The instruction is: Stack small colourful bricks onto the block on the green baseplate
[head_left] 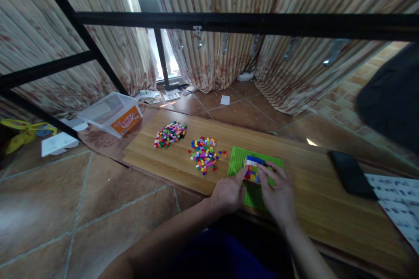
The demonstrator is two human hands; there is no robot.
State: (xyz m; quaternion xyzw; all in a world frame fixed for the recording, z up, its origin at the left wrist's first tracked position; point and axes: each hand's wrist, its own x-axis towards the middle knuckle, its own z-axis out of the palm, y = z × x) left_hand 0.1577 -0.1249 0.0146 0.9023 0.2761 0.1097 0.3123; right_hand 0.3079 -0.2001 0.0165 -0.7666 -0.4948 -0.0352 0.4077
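Note:
A green baseplate lies on a wooden board. On it stands a small block build of blue, white, red and yellow bricks. My left hand rests at the plate's near left edge, its fingers curled and a fingertip touching the build's left side. My right hand covers the plate's near right part, its fingers pressed against the build's right side. Two heaps of loose coloured bricks lie to the left: one beside the plate, another farther off.
A black phone and a printed sheet lie on the board's right end. A clear plastic box with an orange label sits beyond the left end. A black metal frame crosses above. Curtains and scattered papers are behind.

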